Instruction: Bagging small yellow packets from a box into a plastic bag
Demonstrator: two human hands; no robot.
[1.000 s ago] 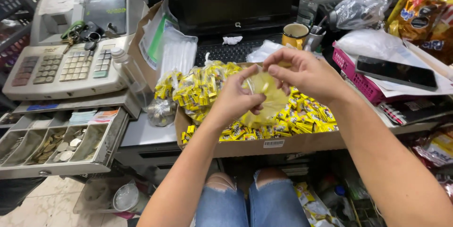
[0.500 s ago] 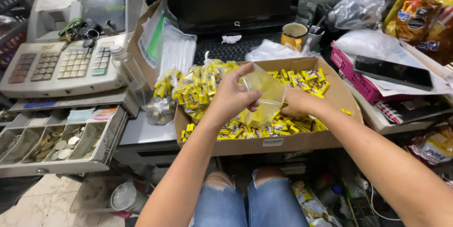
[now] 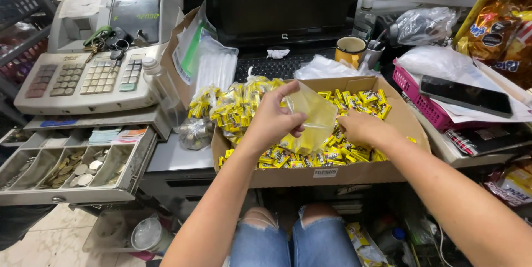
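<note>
While the left hand [image 3: 271,120] pinches one small clear plastic bag [image 3: 311,123] by its rim, fingers clamped on it, the bag hangs open above the cardboard box [image 3: 332,174], probably so candies can drop in. The right hand [image 3: 354,128] lies inside the box on the loose yellow candies [image 3: 363,100], too many to count; whether its fingers are together I cannot tell. Left of the box stands one cash register [image 3: 94,73] with one open drawer; behind the box, one mug [image 3: 350,51].
</note>
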